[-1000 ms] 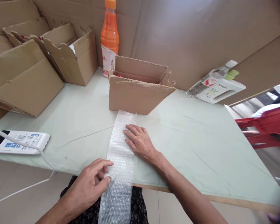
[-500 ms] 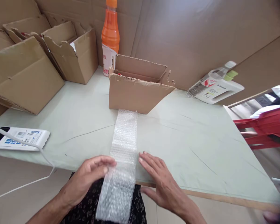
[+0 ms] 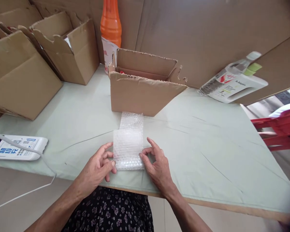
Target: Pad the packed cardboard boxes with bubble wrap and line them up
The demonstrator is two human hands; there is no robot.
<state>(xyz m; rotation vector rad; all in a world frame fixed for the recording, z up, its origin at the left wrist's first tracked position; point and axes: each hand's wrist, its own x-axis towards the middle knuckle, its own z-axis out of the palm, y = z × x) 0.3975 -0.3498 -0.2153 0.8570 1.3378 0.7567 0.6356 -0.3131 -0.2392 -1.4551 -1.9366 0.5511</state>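
A strip of clear bubble wrap (image 3: 128, 149) lies on the table, doubled over on itself, with its fold facing me. My left hand (image 3: 100, 164) grips the strip's left edge near the fold, thumb on top. At the right edge, my right hand (image 3: 158, 161) pinches the wrap between thumb and a finger, its index finger raised off it. The strip's far part reaches up to the front of an open cardboard box (image 3: 137, 96). Something red shows inside that box, too little of it to name.
Several open cardboard boxes (image 3: 26, 77) stand at the left. An orange bottle (image 3: 110, 29) is behind the middle box. A clear bottle (image 3: 232, 75) and a white jug (image 3: 244, 87) lean at the back right. A white packet (image 3: 21, 148) with a cable (image 3: 42, 154) across it lies left.
The near end of the bubble wrap, which hung over the table edge, is now folded up and away from me onto the strip. My right hand has closed on its right edge.
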